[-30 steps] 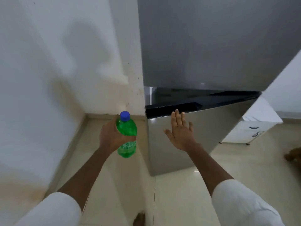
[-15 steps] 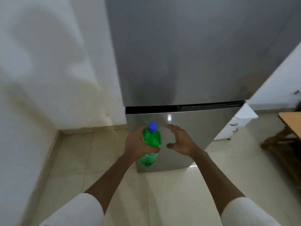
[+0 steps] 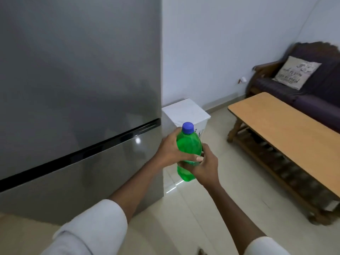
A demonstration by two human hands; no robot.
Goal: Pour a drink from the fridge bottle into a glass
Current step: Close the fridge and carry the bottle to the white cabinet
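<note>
A: How's the grip?

B: The left hand [image 3: 170, 150] wraps the green soda bottle [image 3: 188, 151] at its shoulder; the right hand [image 3: 205, 167] closes on its waist from 4 o'clock. The blue cap [image 3: 188, 128] is on, the bottle upright.

A: Surroundings?

B: The grey fridge [image 3: 79, 89] stands shut at 9 o'clock, a white bin [image 3: 185, 112] at 12, the wooden table [image 3: 287, 126] at 2. No glass is in view.

A: Risks?

B: It's likely chilled, possibly damp, so it may slip during a handover. Jostled soda could foam over when the cap is opened.
</note>
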